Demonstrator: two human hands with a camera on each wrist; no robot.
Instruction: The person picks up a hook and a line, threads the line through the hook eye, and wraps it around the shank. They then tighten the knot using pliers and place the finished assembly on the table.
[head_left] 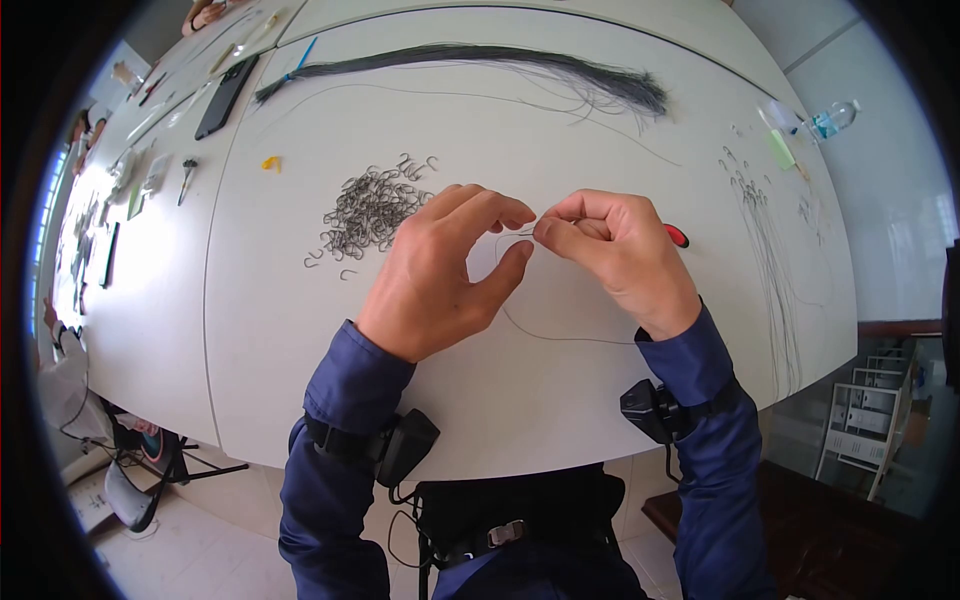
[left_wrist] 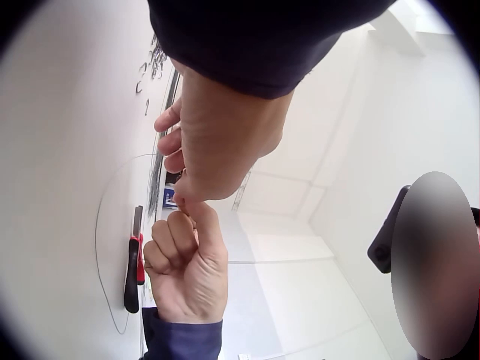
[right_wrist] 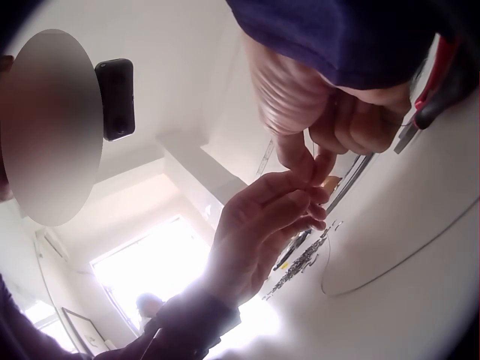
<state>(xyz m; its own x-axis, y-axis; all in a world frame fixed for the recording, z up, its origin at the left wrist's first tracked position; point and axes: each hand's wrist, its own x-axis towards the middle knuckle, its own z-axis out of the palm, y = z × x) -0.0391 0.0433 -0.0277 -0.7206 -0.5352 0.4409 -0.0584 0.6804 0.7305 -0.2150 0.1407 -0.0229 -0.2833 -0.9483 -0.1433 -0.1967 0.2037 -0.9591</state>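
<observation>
Over the white table [head_left: 480, 430], my right hand [head_left: 620, 245] pinches a thin grey line [head_left: 570, 338] between thumb and index finger, its other fingers curled in. From that pinch the line runs down in a wide loop across the tabletop. Any small piece within the fingertips is hidden. Close on the left is my left hand [head_left: 440, 260], thumb and index finger spread apart around the short end by the pinch. A heap of small metal hooks [head_left: 370, 212] lies just beyond the left hand. Pliers with red and black handles [left_wrist: 133, 274] lie by the right hand.
Across the back stretches a long bundle of dark strands [head_left: 470, 58] with a blue tie [head_left: 303, 60]. On the right lie lines with hooks [head_left: 765, 230] and a plastic bottle [head_left: 833, 120]. A yellow bit [head_left: 271, 163] and a black phone-like slab [head_left: 227, 97] are at left.
</observation>
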